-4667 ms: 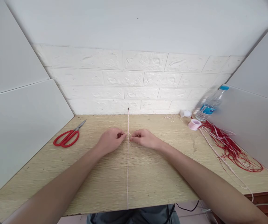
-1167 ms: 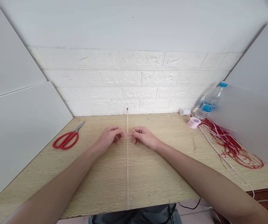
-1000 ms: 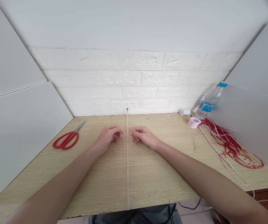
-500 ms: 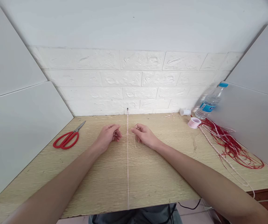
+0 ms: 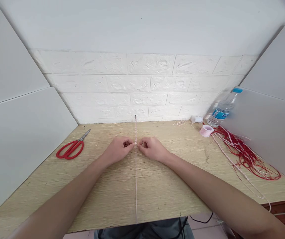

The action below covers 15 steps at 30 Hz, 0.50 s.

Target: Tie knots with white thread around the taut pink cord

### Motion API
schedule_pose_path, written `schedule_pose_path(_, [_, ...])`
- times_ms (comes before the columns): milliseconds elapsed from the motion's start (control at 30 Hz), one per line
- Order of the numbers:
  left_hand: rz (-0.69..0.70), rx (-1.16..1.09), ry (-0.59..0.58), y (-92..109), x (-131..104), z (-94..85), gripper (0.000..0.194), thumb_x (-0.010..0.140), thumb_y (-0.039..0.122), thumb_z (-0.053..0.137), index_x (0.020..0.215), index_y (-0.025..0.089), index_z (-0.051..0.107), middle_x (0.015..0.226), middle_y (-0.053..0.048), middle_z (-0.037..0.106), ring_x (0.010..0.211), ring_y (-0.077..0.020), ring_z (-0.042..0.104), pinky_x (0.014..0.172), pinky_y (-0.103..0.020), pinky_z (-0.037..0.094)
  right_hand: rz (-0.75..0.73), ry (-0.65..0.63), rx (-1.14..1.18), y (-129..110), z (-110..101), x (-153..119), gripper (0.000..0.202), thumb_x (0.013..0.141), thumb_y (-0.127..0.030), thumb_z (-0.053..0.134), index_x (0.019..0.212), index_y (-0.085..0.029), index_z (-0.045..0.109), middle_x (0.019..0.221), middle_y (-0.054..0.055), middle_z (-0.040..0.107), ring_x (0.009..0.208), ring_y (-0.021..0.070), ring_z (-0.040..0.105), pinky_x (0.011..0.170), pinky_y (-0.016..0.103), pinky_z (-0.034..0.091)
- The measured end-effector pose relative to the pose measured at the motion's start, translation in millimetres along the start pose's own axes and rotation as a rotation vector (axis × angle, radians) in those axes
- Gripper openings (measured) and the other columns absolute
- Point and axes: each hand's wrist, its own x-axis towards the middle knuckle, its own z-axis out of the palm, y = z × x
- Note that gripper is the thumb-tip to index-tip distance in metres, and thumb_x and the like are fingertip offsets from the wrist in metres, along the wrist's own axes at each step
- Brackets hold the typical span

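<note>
A pale pink cord [image 5: 136, 186] runs straight from a small hook [image 5: 135, 116] at the wall down to the table's front edge. Its upper stretch is a thicker knotted braid [image 5: 136, 129]. At the braid's lower end my left hand [image 5: 120, 148] pinches a thin strand from the left, thumb and forefinger closed. From the right, my right hand [image 5: 151, 148] pinches a strand close to the same knot. The fingertips of both hands nearly meet at the cord. Most of the thin strands are hidden by the fingers.
Red-handled scissors [image 5: 71, 148] lie on the left of the wooden table [image 5: 107, 199]. At right are a pink thread spool [image 5: 206, 130], a white spool [image 5: 197, 119], a water bottle [image 5: 220, 111] and a heap of red cords [image 5: 247, 154]. White panels [image 5: 25, 142] flank both sides.
Both hands have moved inward to the cord, their fingertips now close to the knot. Earlier they were apart on either side, with thin strands stretched between them.
</note>
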Motion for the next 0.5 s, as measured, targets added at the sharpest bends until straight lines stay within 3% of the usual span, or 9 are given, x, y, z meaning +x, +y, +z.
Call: schedule_pose_path(500, [0.032, 0.133, 0.060, -0.2, 1.4, 0.4, 0.022, 0.081, 0.033, 0.048, 0.065, 0.018, 0.054, 0.063, 0.002, 0.057, 0.061, -0.0128, 0.050, 0.058, -0.026, 0.036, -0.002, 0.065, -0.055, 7.4, 2.3, 2.6, 0.017, 0.083, -0.024, 0.050, 0.067, -0.017, 0.051, 0.061, -0.001, 0.056, 0.056, 0.0094, 0.047, 0.051, 0.022, 0.029])
